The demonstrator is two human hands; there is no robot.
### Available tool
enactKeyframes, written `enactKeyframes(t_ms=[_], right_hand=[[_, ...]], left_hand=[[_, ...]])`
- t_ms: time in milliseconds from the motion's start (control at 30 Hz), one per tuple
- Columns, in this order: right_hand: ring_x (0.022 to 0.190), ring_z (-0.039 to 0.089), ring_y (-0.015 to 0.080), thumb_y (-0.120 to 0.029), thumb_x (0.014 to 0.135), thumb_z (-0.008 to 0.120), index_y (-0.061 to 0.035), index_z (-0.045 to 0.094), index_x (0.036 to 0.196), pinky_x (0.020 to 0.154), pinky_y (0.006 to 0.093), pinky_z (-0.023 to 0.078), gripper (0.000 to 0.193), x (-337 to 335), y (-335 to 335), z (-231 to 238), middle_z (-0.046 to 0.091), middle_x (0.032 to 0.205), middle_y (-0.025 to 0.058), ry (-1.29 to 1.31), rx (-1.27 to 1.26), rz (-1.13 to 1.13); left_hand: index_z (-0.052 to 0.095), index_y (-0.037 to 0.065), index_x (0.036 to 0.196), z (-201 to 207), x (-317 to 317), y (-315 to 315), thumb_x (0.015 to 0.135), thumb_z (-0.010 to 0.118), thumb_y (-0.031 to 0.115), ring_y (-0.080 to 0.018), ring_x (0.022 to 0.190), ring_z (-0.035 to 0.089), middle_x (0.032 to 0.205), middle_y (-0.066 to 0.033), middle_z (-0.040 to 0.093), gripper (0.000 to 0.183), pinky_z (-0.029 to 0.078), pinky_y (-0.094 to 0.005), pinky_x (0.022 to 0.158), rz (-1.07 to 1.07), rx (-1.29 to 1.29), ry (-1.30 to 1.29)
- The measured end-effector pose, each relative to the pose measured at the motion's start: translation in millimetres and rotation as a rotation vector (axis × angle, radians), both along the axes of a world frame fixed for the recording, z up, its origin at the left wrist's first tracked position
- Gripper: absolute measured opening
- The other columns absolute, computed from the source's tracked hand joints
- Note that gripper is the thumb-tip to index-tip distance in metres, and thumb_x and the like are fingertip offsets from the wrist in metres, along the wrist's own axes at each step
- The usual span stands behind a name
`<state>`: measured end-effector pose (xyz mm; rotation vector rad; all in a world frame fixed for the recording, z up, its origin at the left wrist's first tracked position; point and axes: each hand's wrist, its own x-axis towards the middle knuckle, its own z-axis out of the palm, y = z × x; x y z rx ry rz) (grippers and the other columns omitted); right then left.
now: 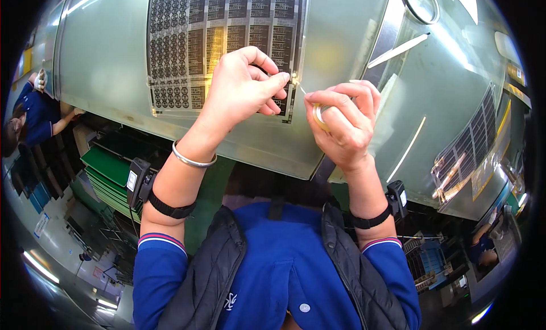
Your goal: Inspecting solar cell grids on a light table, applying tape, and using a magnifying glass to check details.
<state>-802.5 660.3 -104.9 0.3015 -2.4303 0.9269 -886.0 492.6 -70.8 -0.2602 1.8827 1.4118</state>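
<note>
A dark patterned film sheet (196, 51) lies flat on the pale green glass-like table. Over its lower right part is my left hand (247, 82), thumb and index finger pinched together near the sheet's right edge. In my right hand (344, 122), just right of the sheet, is a small roll of clear yellowish tape (321, 117), partly hidden by the curled fingers. A short, thin bright strip, seemingly the tape's free end, spans the gap between both hands' fingertips. My left fingers appear closed on it, though the exact grip is hard to see.
To the right lie a white knife-like tool (398, 50), a round magnifier (421, 5), a thin white strip (406, 149) and another patterned sheet (469, 139). Green boards (108, 173) are stacked below the table at left. Another person (40, 114) works at far left.
</note>
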Motion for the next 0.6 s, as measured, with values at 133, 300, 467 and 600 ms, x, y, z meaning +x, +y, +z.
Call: enactKeyframes(t_ms=[133,300,467,600], right_hand=[[0.083,0.057,0.0165,-0.008,0.058,0.068,-0.0098,0.052,0.061,0.084,0.0380,0.044,0.017,-4.5,9.8,5.2,0.064,0.084,-0.0038,0.038,0.133,0.183],[0.086,0.058,0.0183,-0.016,0.051,0.058,-0.0097,0.054,0.067,0.087,0.0392,0.045,0.017,-3.5,18.7,20.1,0.062,0.091,-0.0005,0.021,0.245,0.433],[0.100,0.056,0.0269,-0.011,0.066,0.075,-0.0123,0.059,0.076,0.090,0.0411,0.046,0.019,-0.6,37.6,34.9,0.061,0.102,0.0063,0.060,-0.062,0.406],[0.112,0.048,0.0333,-0.020,0.077,0.075,-0.0038,0.063,0.092,0.092,0.0429,0.042,0.024,-10.3,111.5,14.7,0.053,0.119,0.0169,-0.100,0.009,-0.574]], left_hand=[[0.055,-0.004,0.088,-0.4,-0.5,1.3,0.083,0.070,0.012,-0.0128,0.048,0.062,0.069,-0.0136,0.066,0.023,0.049,-0.0206,0.040,0.031,0.024,0.000],[0.056,-0.003,0.086,1.5,-2.3,6.0,0.082,0.072,0.012,-0.0121,0.047,0.061,0.069,-0.0126,0.067,0.022,0.047,-0.0206,0.039,0.057,0.046,0.015],[0.055,-0.003,0.089,-4.0,2.2,-6.9,0.084,0.070,0.011,-0.0127,0.047,0.060,0.068,-0.0115,0.066,0.021,0.047,-0.0219,0.039,0.048,-0.012,0.091],[0.057,-0.002,0.106,-11.0,32.5,-18.3,0.088,0.063,0.008,-0.0157,0.067,0.064,0.080,-0.0101,0.066,0.022,0.051,-0.0267,0.058,-0.124,-0.095,0.624]])
